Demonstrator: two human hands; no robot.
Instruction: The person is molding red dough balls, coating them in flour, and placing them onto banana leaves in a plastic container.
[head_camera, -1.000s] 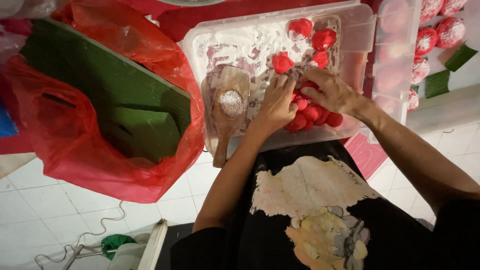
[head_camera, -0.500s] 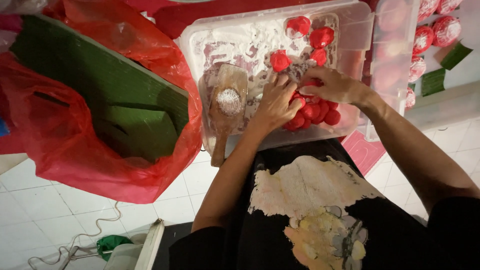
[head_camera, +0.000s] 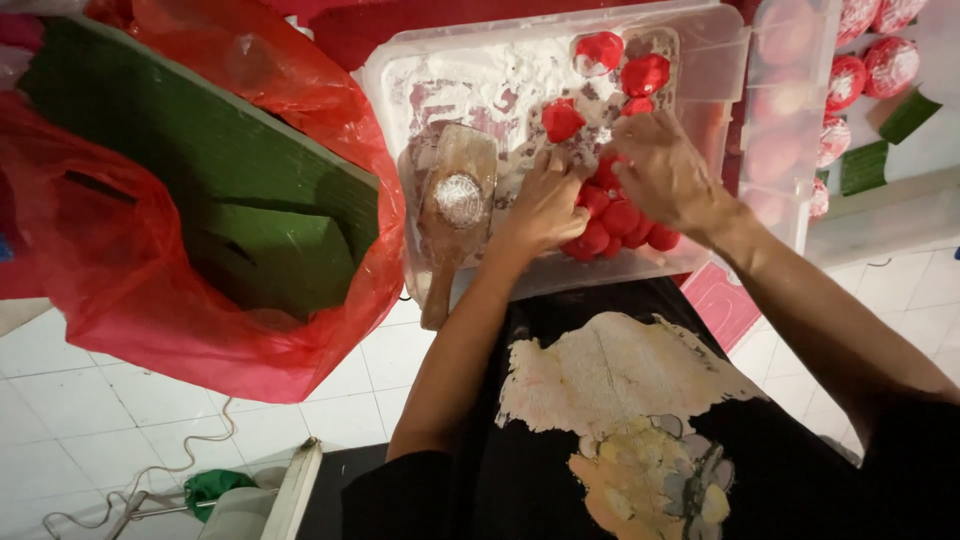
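Note:
A clear plastic tub (head_camera: 400, 80) dusted with white flour holds several red dough balls (head_camera: 622, 218) near its front edge and three more (head_camera: 644, 74) at the back. My left hand (head_camera: 545, 205) rests on the floured bottom, its fingers curled against the red balls. My right hand (head_camera: 665, 170) lies palm down over the pile, fingers bent on the dough; what each hand grips is hidden. A wooden mould paddle (head_camera: 453, 205) with a round carved hollow lies just left of my left hand.
A red plastic bag (head_camera: 150, 300) with folded green leaves (head_camera: 200, 170) fills the left. A second clear tub (head_camera: 790, 120) and wrapped red cakes (head_camera: 860, 70) stand at the right. White floor tiles and a cable (head_camera: 180, 470) lie below.
Both hands have shifted slightly within the pile of red balls, the right hand turning more palm down over it. The view has drifted a little.

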